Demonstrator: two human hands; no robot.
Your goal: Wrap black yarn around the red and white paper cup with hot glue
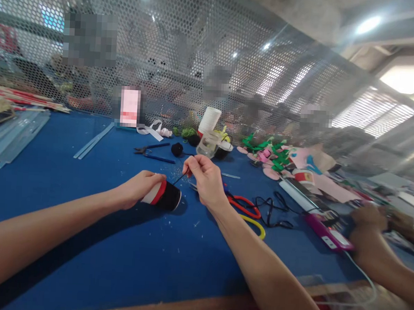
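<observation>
Lying on its side near the middle of the blue worktop [69,203], a red, white and black cup [163,195] is clasped by the left hand [137,188]. The right hand [206,178] pinches a thin black wire [180,178] between narrow fingertips just above the cup's rim. Red scissors [244,205] lie just beside, toward the right edge.

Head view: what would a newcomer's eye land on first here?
At the centre of the blue table, the left hand grips a red, white and black spool lying on its side, while the right hand pinches a thin black strand drawn from it. Just right of the right hand lie red-handled scissors, and at the far right another person's hand rests by a magenta device.
</observation>
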